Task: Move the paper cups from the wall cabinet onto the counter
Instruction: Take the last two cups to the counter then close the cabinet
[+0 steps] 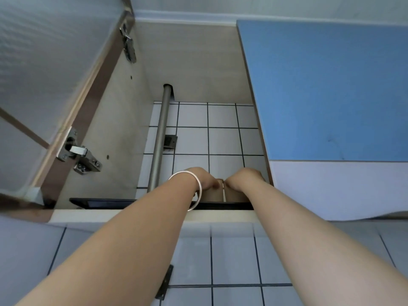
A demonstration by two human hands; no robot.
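I look up into the open wall cabinet point(194, 62). Two brown paper cups stand side by side at the front of its floor, on a dark tray point(99, 203). My left hand point(203, 177), with a silver bangle on the wrist, is curled over the top of the left paper cup point(213, 193). My right hand point(245, 178) is curled over the right paper cup point(234, 195). Both hands hide the cup rims, and the tray edge hides the bases. The counter is out of view.
The cabinet's left door point(44, 62) hangs open, with metal hinges point(81, 155) on the side wall. A grey pipe point(161, 138) runs up the cabinet's tiled back. The closed blue door point(326, 89) of the neighbouring cabinet is on the right. White wall tiles point(231, 261) lie below.
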